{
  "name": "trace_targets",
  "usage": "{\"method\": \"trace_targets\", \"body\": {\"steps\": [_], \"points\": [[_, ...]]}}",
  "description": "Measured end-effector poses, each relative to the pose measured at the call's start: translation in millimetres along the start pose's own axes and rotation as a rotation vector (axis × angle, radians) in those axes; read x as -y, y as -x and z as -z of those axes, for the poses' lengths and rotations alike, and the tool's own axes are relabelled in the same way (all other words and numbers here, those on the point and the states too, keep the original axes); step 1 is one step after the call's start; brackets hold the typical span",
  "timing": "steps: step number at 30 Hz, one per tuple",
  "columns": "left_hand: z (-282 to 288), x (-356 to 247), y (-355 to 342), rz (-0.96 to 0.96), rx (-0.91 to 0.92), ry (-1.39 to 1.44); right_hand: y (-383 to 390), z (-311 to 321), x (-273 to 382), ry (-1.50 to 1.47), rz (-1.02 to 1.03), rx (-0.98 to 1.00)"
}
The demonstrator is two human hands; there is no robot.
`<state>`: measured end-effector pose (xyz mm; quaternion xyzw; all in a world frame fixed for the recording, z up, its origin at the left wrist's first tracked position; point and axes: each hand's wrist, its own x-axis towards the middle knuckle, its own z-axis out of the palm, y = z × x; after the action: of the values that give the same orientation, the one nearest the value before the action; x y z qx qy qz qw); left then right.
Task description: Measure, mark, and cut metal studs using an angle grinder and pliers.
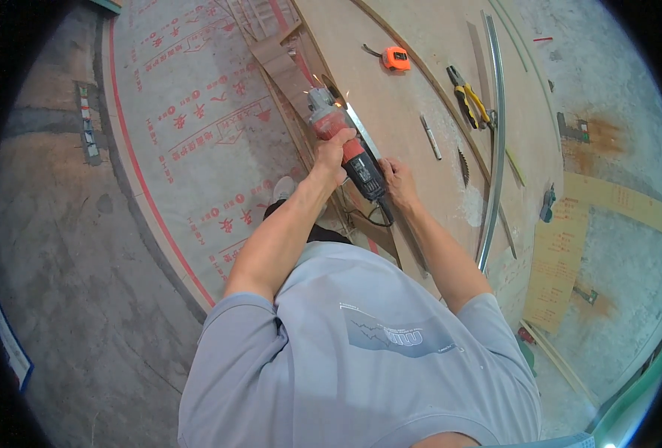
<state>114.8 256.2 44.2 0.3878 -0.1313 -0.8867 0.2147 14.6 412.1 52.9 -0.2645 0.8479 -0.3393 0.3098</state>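
My left hand (pixel 332 158) grips a red and grey angle grinder (pixel 328 118) with a black rear body and cord. Small orange sparks show around its disc, at the upper end of a narrow metal strip (pixel 362 128). My right hand (pixel 396 179) is closed on that strip just right of the grinder's rear. The strip lies along the edge of a plywood board (pixel 387 104). On the board, right of the grinder, lie a silver pen-like stick (pixel 430 137) and a small serrated piece (pixel 464 167).
An orange tape measure (pixel 396 59), yellow-black pliers (pixel 469 101), a long metal channel (pixel 496 112) and thin wooden strips lie on the board. Printed protective sheeting (pixel 174 89) covers floor to the left, beside grey concrete (pixel 54 246). Brown cardboard sheeting (pixel 558 254) lies at the right.
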Motion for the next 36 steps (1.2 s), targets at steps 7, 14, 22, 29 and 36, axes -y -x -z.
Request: {"method": "trace_targets", "body": {"steps": [7, 14, 22, 29, 36], "points": [[3.6, 6.4, -1.8, 0.038, -0.011, -0.007, -2.0, -0.7, -3.0, -0.008, 0.003, -0.007], [-3.1, -18.3, 21.3, 0.052, 0.119, 0.035, 1.0, 7.2, 1.1, 0.188, 0.214, -0.108], [27.5, -30.4, 4.8, 0.077, 0.147, 0.036, 9.7, 17.1, 9.3, 0.623, 0.347, -0.112], [33.0, -19.8, -14.4, 0.101, 0.195, 0.015, 13.1, 19.8, 14.4, 0.591, 0.245, 0.047], [40.0, -14.2, -21.9, 0.13, 0.246, 0.112, 11.4, 24.1, 16.2, 0.368, 0.202, 0.185]]}}
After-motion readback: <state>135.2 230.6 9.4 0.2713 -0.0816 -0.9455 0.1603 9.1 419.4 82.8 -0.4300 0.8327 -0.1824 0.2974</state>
